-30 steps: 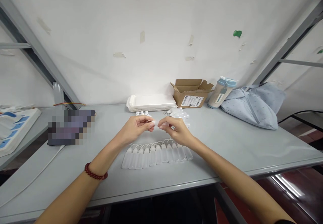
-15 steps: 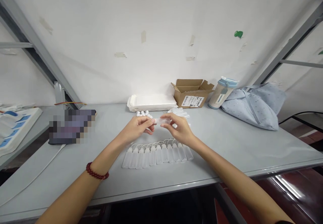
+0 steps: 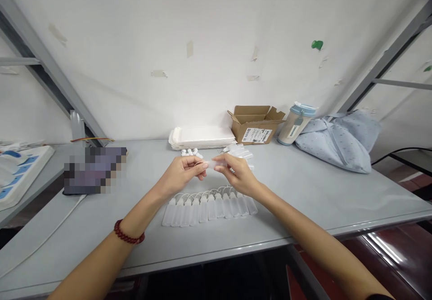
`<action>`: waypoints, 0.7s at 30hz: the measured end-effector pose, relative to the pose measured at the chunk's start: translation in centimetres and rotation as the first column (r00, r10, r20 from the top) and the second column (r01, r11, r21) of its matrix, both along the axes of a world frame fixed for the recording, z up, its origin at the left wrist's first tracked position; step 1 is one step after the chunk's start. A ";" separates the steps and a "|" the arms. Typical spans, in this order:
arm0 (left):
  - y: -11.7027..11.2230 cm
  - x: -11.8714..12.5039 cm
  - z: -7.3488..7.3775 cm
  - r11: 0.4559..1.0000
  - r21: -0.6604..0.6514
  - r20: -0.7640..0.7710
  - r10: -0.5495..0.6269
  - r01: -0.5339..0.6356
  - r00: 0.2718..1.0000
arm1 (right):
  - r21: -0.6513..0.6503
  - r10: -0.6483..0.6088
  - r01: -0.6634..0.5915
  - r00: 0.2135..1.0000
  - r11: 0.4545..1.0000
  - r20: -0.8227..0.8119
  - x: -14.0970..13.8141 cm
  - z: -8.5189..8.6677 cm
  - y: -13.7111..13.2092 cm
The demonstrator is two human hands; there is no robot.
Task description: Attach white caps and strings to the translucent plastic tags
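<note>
A translucent plastic dropper bottle (image 3: 212, 164) — lying sideways, milky and see-through — is pinched in mid-air between the fingertips of the left hand (image 3: 182, 174) and right hand (image 3: 237, 174), above a row of matching bottles (image 3: 209, 212).

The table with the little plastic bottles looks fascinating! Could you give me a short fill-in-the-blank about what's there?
The left hand has a bracelet of red ____ at its wrist.
Together with the right hand, it holds one small plastic ____ up above the table.
The open box beside the white trays is made of ____.

Missing words: beads; bottle; cardboard.
</note>
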State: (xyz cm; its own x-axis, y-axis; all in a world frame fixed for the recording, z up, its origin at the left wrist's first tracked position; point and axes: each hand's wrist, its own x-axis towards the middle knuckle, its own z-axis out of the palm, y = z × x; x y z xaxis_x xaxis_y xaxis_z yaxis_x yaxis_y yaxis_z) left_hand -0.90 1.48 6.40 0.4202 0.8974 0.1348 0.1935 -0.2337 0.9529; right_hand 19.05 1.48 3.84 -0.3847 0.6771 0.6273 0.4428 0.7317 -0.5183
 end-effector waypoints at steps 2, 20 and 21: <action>-0.2 0.1 0.0 0.999 0.040 0.000 0.015 -0.015 1.000 | -0.091 0.008 -0.012 0.999 0.996 -0.041 -0.1 0.3 -0.1; 0.0 0.3 0.1 0.999 0.002 -0.071 0.044 -0.044 0.997 | -0.014 -0.012 0.011 0.996 1.000 -0.087 -0.8 0.0 -0.6; 0.0 0.4 0.0 0.999 -0.018 -0.059 0.041 -0.042 0.997 | 0.035 -0.010 0.012 0.998 0.999 -0.063 -0.8 -0.1 -0.6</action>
